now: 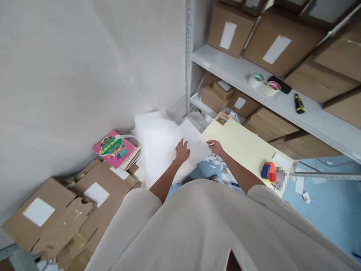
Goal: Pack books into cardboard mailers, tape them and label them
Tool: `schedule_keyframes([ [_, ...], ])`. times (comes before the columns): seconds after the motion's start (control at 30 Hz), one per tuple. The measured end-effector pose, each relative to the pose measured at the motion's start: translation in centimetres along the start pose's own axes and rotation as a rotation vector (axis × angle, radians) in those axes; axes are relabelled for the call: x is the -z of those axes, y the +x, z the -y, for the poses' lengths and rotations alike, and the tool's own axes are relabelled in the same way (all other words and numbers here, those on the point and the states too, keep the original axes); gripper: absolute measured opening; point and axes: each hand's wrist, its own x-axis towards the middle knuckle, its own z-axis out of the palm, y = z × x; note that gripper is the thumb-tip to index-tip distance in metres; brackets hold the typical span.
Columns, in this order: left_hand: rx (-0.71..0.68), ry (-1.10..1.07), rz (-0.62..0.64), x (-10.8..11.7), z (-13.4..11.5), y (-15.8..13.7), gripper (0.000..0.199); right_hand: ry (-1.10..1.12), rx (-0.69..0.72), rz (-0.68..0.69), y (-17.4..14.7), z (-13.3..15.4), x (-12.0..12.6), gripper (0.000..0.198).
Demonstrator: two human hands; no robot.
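Observation:
A thin white sheet (193, 135), foam or paper, lies at the right side of a pile of white sheets (155, 146). My left hand (182, 151) rests on the sheet with its fingers spread. At the sheet's right edge, my right hand (216, 146) has its thumb and fingers closed on the border in a pinch. A pale yellow tabletop (237, 145) stretches out just beyond and to the right of that hand.
A pink picture book (117, 148) tops a stack by the wall. Cardboard boxes (39, 212) sit at lower left. Grey shelving (225, 62) carries more boxes, tape rolls (256, 79) and a yellow-black cutter (299, 104). Paper scraps litter the blue floor (329, 199).

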Motion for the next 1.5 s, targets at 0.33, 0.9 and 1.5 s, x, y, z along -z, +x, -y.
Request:
schedule_keyframes([
  [0.33, -0.264, 0.091, 0.256, -10.2, -15.2, 5.7, 0.066, 0.030, -0.244, -0.125, -4.5, -14.8, 11.7, 0.062],
  [0.9, -0.310, 0.252, 0.522, -23.9, -23.0, 7.6, 0.062, -0.093, -0.270, -0.023, -4.2, -30.6, 19.0, 0.066],
  [1.5, -0.133, 0.492, 0.682, -26.4, -27.0, 9.7, 0.091, -0.248, -0.191, 0.063, -7.6, -29.0, 16.4, 0.057],
])
